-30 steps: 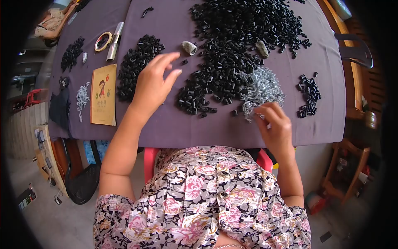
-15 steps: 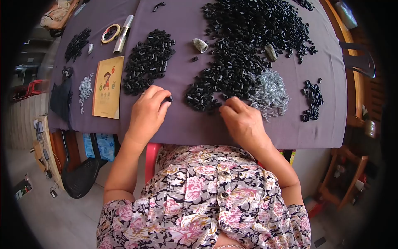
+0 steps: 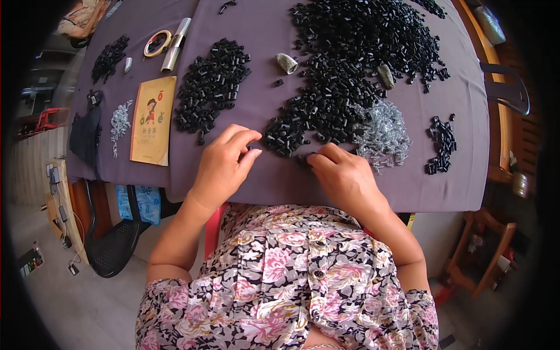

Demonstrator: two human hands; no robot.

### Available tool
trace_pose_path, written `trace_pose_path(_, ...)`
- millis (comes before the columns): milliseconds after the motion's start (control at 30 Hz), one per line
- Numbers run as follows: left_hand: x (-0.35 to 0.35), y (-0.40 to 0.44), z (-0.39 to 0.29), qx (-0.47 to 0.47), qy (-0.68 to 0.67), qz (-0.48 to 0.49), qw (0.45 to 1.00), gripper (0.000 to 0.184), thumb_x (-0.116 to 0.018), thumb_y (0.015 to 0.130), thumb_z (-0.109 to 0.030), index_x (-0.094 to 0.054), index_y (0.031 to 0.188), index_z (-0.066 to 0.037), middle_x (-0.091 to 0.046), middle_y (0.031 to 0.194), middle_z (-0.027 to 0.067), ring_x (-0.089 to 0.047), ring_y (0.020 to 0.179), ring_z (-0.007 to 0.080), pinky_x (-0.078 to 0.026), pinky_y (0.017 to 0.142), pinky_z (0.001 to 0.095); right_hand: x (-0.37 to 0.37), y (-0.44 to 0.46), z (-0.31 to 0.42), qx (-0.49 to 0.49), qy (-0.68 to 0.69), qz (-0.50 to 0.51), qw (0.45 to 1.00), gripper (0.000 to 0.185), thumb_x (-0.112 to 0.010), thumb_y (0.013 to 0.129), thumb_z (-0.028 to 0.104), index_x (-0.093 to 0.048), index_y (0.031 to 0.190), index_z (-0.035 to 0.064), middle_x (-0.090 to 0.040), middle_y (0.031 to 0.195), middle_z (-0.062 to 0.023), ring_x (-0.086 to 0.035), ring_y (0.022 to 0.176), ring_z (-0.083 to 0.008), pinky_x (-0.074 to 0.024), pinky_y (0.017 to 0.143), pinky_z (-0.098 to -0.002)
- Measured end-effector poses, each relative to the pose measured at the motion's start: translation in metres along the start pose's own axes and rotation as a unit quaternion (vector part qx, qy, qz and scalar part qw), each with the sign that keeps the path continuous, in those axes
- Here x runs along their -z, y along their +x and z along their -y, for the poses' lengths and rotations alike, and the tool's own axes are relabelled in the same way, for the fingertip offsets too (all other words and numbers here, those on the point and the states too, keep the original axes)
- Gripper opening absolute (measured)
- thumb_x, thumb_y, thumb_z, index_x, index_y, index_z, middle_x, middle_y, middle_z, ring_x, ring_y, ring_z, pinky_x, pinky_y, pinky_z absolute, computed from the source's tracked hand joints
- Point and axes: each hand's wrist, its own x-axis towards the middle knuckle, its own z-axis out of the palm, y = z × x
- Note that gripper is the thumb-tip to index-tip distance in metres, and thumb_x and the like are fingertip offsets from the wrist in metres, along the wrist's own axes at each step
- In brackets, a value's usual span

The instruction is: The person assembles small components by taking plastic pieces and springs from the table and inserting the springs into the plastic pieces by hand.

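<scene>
My left hand (image 3: 226,160) is over the cloth between two piles, thumb and forefinger apart. A dark spot shows beneath its fingers, too unclear to name. My right hand (image 3: 345,173) is closed, its fingertips pinching a small black plastic piece (image 3: 305,159) at the near edge of the large pile of black pieces (image 3: 332,81). Left of my left hand lies a smaller pile of similar black pieces (image 3: 213,84), with one piece at its near end. A heap of small clear-silvery parts (image 3: 382,134) sits just beyond my right hand.
A yellow booklet (image 3: 153,119) lies on the left of the purple-grey tablecloth (image 3: 268,186). Behind it are a tape roll (image 3: 157,44) and a shiny silver roll (image 3: 176,46). Two greyish finger-shaped covers (image 3: 286,63) rest around the large pile. More black pieces (image 3: 441,144) lie at the right.
My left hand has moved right toward my right hand, and its fingers have spread; the black piece at its fingertips no longer shows there. My right hand stays nearly in place, slightly lower.
</scene>
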Motion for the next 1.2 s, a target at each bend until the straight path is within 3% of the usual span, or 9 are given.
trace_pose_path(133,-0.016,-0.001,-0.018,-0.028,-0.055,0.007,0.998,0.026,-0.074,0.085,0.003,-0.068,0.109,-0.002,-0.065,0.103,0.0093,-0.067,0.080,0.0174,-0.055,0.071,0.0283,0.026,-0.015,-0.005,-0.081,0.067,-0.088,0.991,0.013,-0.068,0.084,-0.001,-0.068,0.096,0.0028,-0.065,0.089,-0.0116,-0.067,0.073,-0.0300,-0.0540,0.063,-0.0388)
trace_pose_path(167,-0.022,0.002,-0.023,-0.060,-0.067,0.009,0.996,0.024,-0.074,0.085,0.001,-0.068,0.108,-0.003,-0.066,0.102,0.0097,-0.067,0.081,0.0206,-0.055,0.071,0.0301,0.031,-0.020,-0.008,-0.112,0.065,-0.117,0.985,0.012,-0.069,0.085,-0.001,-0.069,0.096,0.0027,-0.066,0.089,-0.0119,-0.068,0.073,-0.0301,-0.0540,0.063,-0.0383)
trace_pose_path(267,-0.036,0.017,-0.037,-0.152,-0.031,0.018,0.988,0.023,-0.074,0.083,-0.004,-0.068,0.105,-0.004,-0.066,0.099,0.0111,-0.066,0.086,0.0304,-0.054,0.074,0.0373,0.042,-0.036,-0.014,-0.182,0.052,-0.117,0.975,0.012,-0.071,0.084,-0.003,-0.069,0.095,0.0026,-0.066,0.088,-0.0115,-0.067,0.072,-0.0286,-0.0531,0.062,-0.0362)
trace_pose_path(467,-0.064,0.039,-0.055,-0.228,0.013,0.067,0.971,0.025,-0.075,0.080,-0.006,-0.067,0.104,-0.005,-0.062,0.098,0.0090,-0.064,0.090,0.0278,-0.053,0.078,0.0382,0.053,-0.058,-0.018,-0.217,0.043,-0.128,0.967,0.011,-0.070,0.085,-0.003,-0.068,0.095,0.0028,-0.065,0.087,-0.0113,-0.066,0.069,-0.0285,-0.0519,0.062,-0.0355)
trace_pose_path(800,-0.086,0.054,-0.059,-0.289,0.128,0.113,0.942,0.024,-0.076,0.079,-0.012,-0.063,0.098,-0.008,-0.056,0.096,0.0069,-0.060,0.090,0.0251,-0.052,0.076,0.0365,0.043,-0.068,-0.017,-0.156,0.030,-0.078,0.984,0.012,-0.072,0.082,-0.001,-0.067,0.092,0.0038,-0.061,0.087,-0.0118,-0.064,0.073,-0.0357,-0.0518,0.064,-0.0413)
trace_pose_path(1000,-0.075,0.047,-0.072,-0.280,0.086,0.105,0.950,0.023,-0.075,0.079,-0.011,-0.062,0.098,-0.007,-0.055,0.094,0.0060,-0.059,0.090,0.0241,-0.052,0.074,0.0360,0.040,-0.077,-0.026,-0.215,0.034,-0.109,0.970,0.012,-0.071,0.082,0.000,-0.067,0.092,0.0045,-0.061,0.087,-0.0113,-0.065,0.074,-0.0343,-0.0520,0.064,-0.0418)
trace_pose_path(1200,-0.098,0.050,-0.063,-0.288,0.116,0.113,0.944,0.029,-0.077,0.077,-0.012,-0.063,0.102,-0.007,-0.056,0.096,0.0072,-0.061,0.091,0.0246,-0.052,0.075,0.0367,0.033,-0.055,-0.034,-0.133,-0.079,-0.104,0.982,0.011,-0.071,0.083,0.003,-0.067,0.093,0.0059,-0.060,0.090,-0.0098,-0.065,0.073,-0.0330,-0.0528,0.064,-0.0421)
